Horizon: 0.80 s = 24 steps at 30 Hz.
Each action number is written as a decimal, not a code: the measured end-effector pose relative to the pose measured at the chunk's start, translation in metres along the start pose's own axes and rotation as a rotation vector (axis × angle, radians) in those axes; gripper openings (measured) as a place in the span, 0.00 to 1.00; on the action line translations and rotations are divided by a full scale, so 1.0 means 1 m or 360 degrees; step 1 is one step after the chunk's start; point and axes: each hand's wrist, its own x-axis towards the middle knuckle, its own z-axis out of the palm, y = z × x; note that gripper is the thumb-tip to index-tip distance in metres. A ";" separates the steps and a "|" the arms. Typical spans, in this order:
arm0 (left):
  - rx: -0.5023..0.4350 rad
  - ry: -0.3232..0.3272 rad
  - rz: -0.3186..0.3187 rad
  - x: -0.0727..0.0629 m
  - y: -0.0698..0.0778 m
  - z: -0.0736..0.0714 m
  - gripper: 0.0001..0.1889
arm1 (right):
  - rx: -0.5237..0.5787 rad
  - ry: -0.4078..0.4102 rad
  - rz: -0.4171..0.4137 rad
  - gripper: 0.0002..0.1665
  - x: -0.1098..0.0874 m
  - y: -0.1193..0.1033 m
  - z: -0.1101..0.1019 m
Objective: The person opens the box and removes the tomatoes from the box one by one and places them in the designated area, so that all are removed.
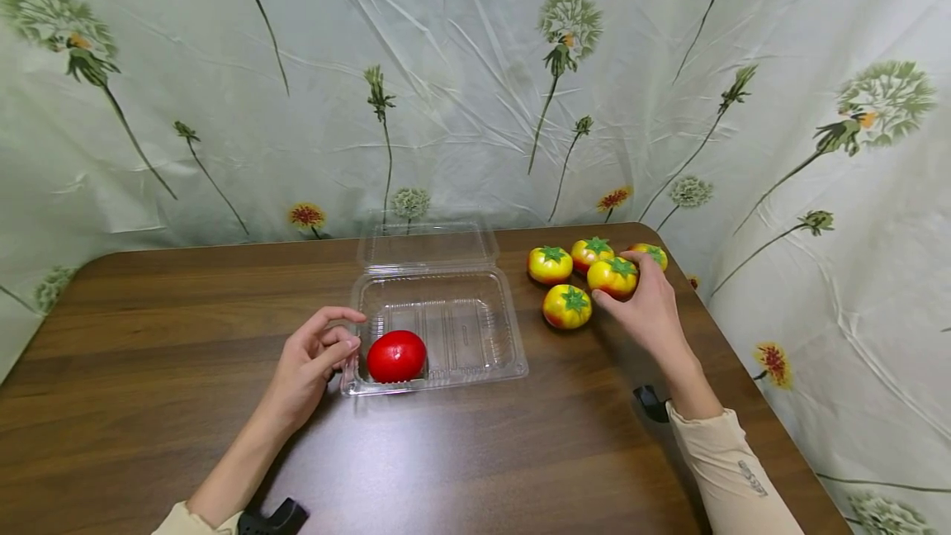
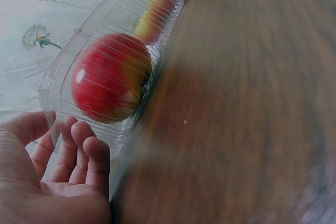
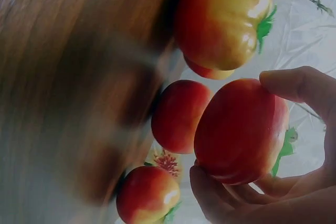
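A clear plastic container (image 1: pixel 466 366) lies with its lid folded back. In its near left corner sits a tomato (image 1: pixel 397 357), glossy red side up. My left hand (image 1: pixel 306 366) holds the container's left rim between thumb and curled fingers, also seen in the left wrist view. Off to the right, my right hand (image 1: pixel 654 304) grips a yellow-red tomato (image 3: pixel 236 132) with a green leafy top, thumb on one side and fingers on the other. That tomato appears raised off the table. Around it stand several similar tomatoes (image 1: pixel 567 307), leaf side up.
The brown wooden table (image 1: pixel 483 469) has rounded far corners. Behind it and along its right side hangs a pale curtain (image 1: pixel 461 81) with a dandelion print. The folded-back lid (image 1: pixel 427 244) reaches the table's far edge.
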 end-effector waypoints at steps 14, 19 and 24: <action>-0.0009 0.0014 -0.0008 0.000 0.001 0.001 0.14 | -0.0083 -0.0200 0.0054 0.42 0.004 0.016 0.006; -0.0003 0.0021 -0.0015 0.000 0.001 0.001 0.14 | -0.0100 -0.0264 0.0045 0.42 0.005 0.021 0.008; -0.0001 0.0023 -0.0003 0.000 0.001 0.001 0.14 | -0.0115 -0.0309 0.0059 0.43 0.006 0.020 0.006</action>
